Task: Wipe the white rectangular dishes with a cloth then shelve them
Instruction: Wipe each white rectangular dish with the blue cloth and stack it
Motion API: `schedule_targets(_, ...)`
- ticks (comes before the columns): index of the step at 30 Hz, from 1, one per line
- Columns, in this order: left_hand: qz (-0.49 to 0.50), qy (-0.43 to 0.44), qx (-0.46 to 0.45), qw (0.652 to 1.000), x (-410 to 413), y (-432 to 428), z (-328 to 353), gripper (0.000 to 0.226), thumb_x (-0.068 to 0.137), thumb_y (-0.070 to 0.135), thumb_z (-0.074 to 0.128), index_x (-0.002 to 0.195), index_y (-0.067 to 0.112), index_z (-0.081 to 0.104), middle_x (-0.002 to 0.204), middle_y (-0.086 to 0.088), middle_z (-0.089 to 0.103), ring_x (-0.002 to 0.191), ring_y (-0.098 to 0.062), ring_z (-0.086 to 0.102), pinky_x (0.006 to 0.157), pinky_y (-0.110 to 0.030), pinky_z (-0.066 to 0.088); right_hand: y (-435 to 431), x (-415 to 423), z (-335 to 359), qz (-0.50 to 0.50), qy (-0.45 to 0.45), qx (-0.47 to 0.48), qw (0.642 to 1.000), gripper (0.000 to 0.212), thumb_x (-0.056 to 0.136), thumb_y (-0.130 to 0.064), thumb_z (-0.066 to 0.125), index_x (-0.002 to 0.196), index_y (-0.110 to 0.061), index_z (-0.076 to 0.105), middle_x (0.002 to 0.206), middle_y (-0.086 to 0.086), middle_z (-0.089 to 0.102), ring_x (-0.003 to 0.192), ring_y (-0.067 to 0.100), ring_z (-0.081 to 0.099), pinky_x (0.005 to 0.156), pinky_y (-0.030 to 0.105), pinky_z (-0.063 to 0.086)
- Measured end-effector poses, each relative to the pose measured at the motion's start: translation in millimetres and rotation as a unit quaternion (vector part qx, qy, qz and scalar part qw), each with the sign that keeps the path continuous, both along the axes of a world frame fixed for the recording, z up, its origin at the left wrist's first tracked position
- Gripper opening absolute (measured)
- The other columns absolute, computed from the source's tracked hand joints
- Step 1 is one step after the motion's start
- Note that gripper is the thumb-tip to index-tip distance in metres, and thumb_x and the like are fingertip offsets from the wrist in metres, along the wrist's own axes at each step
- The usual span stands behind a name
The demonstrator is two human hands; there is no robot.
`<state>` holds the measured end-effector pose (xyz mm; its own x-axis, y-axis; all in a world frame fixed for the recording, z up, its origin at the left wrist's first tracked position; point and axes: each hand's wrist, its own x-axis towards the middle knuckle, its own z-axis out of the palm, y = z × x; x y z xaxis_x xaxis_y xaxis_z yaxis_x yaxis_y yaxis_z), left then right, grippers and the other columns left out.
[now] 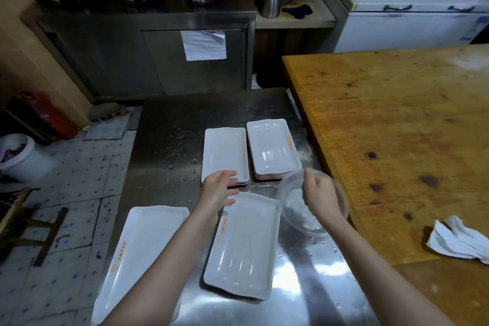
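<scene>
Now your left hand [221, 188], grip released, is at the near end of the far-left dish stack [225, 152] on the worktop [164, 140], its long axis running away from you. Your right hand [321, 197] curls over the clear bowl [287, 193]; whether it grasps anything, I cannot tell.

Our wet stainless steel table [164, 124] carries white rectangular dishes: far-left stack [225, 152], far-right stack [274, 148], near-left dish [143, 251], near-centre dish [243, 249], plus clear round plastic bowl [299, 210]. Adjacent wooden table [397, 140]: crumpled white cloth [457, 242].
</scene>
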<state>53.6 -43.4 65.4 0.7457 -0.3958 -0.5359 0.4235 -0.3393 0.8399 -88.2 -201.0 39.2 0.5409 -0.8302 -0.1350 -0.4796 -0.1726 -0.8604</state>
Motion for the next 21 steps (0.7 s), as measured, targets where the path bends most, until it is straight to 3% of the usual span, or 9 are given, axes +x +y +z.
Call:
schedule_targets(3, -0.011, 0.009, 0.001, 1.0, 4.2, 1.2, -7.5, 0.025, 0.101, 0.022, 0.041, 0.109, 0.012, 0.062, 0.109, -0.009, 0.065, 0.082, -0.022, 0.062, 0.07, -0.03, 0.051, 7.5, -0.2, -6.1, -0.004, 0.026, -0.016, 1.0, 0.05, 0.097, -0.038, 0.033, 0.057, -0.009, 0.04, 0.051, 0.008, 0.038, 0.046, 0.017, 0.035, 0.048, 0.03, 0.029)
schedule_targets(7, -0.03, 0.016, 0.004, 0.999, 5.2, 1.8, -15.7, 0.022, 0.099, 0.022, 0.044, 0.107, 0.013, 0.062, 0.104, -0.007, 0.065, 0.08, -0.022, 0.061, 0.07, -0.03, 0.051, 16.7, -4.7, -10.7, -0.007, 0.039, -0.029, 0.999, 0.046, 0.098, -0.032, 0.035, 0.058, -0.01, 0.038, 0.051, 0.006, 0.037, 0.046, 0.016, 0.034, 0.048, 0.029, 0.026)
schedule_targets(13, -0.045, 0.03, 0.006, 0.998, 7.4, -3.6, -22.1, 0.015, 0.097, 0.019, 0.049, 0.098, 0.015, 0.063, 0.092, -0.004, 0.066, 0.073, -0.02, 0.06, 0.083, -0.039, 0.052, 16.9, -15.2, -14.8, -0.051, -0.007, 0.07, 0.996, 0.052, 0.096, -0.03, 0.043, 0.05, -0.006, 0.042, 0.04, 0.002, 0.038, 0.034, 0.013, 0.034, 0.04, 0.023, 0.03)
schedule_targets(17, -0.067, -0.008, 0.028, 0.997, 12.2, -11.8, -28.7, 0.019, 0.098, 0.017, 0.044, 0.105, 0.015, 0.062, 0.086, -0.002, 0.065, 0.067, -0.019, 0.058, 0.085, -0.045, 0.053, 15.0, -27.0, -15.0, -0.039, 0.011, 0.102, 0.994, 0.043, 0.092, -0.03, 0.053, 0.062, 0.002, 0.052, 0.049, 0.011, 0.046, 0.037, 0.02, 0.039, 0.036, 0.023, 0.034)
schedule_targets(19, -0.073, -0.03, 0.041, 0.996, 15.1, -17.7, -30.0, 0.022, 0.098, 0.016, 0.043, 0.108, 0.015, 0.062, 0.083, 0.0, 0.064, 0.064, -0.02, 0.054, 0.076, -0.043, 0.053, 12.1, -30.3, -14.1, -0.043, 0.013, 0.12, 0.992, 0.039, 0.091, -0.03, 0.055, 0.068, 0.002, 0.054, 0.053, 0.012, 0.047, 0.038, 0.019, 0.039, 0.035, 0.021, 0.034)
schedule_targets(21, -0.078, -0.059, 0.059, 0.993, 19.3, -24.2, -30.3, 0.024, 0.097, 0.014, 0.043, 0.112, 0.012, 0.062, 0.083, -0.001, 0.062, 0.064, -0.023, 0.054, 0.062, -0.032, 0.047, 8.1, -32.4, -13.5, -0.046, 0.016, 0.132, 0.99, 0.038, 0.09, -0.029, 0.056, 0.07, 0.003, 0.056, 0.055, 0.014, 0.05, 0.038, 0.019, 0.039, 0.035, 0.021, 0.033)
